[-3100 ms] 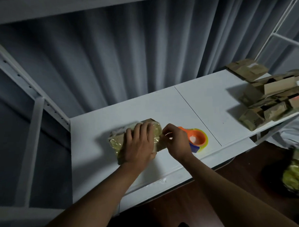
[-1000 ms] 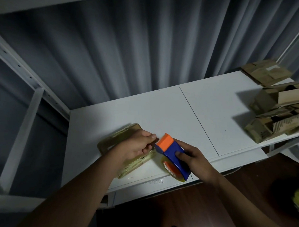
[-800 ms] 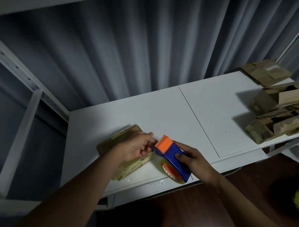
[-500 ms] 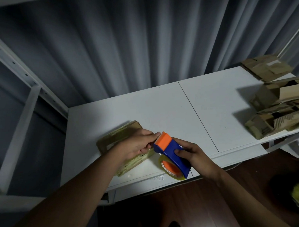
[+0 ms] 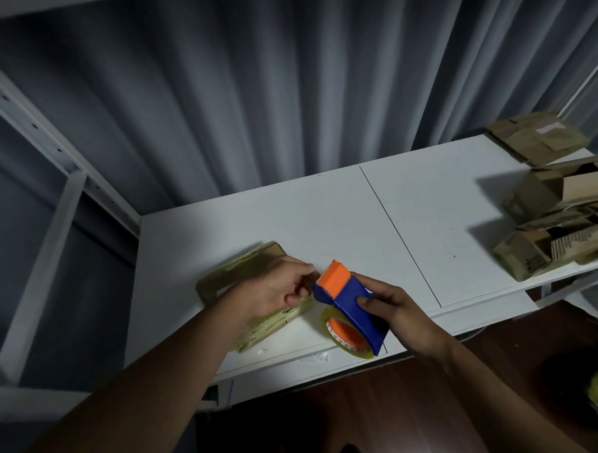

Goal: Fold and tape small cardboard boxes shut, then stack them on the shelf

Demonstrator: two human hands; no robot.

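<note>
The box (image 5: 256, 296), already wrapped in glossy tape, lies flat near the front left of the white shelf (image 5: 324, 218), close to its front edge. The left hand (image 5: 276, 290) rests over the box's right end with its fingers curled in at the dispenser's toothed mouth; it looks to be pinching the tape end there, probably to pull a fresh strip across the box, though the tape itself is too faint to make out. The right hand (image 5: 393, 307) grips the blue body of the dispenser (image 5: 349, 303), thumb on top, orange head tilted up toward the left hand and the roll (image 5: 343, 334) hanging just above the shelf's front edge. Held that way, the cutter meets the box end where the strip must start. I judge this a taping step, with the box not yet stacked. The roll partly overhangs the front lip, so there is little room to draw back toward the body; open shelf lies behind and to the right, up to the seam between panels. Well apart on the right end sits a loose pile (image 5: 558, 222) of cardboard boxes. Grey curtain (image 5: 284, 90) backs the shelf, with a white frame post (image 5: 45, 244) on the left.
</note>
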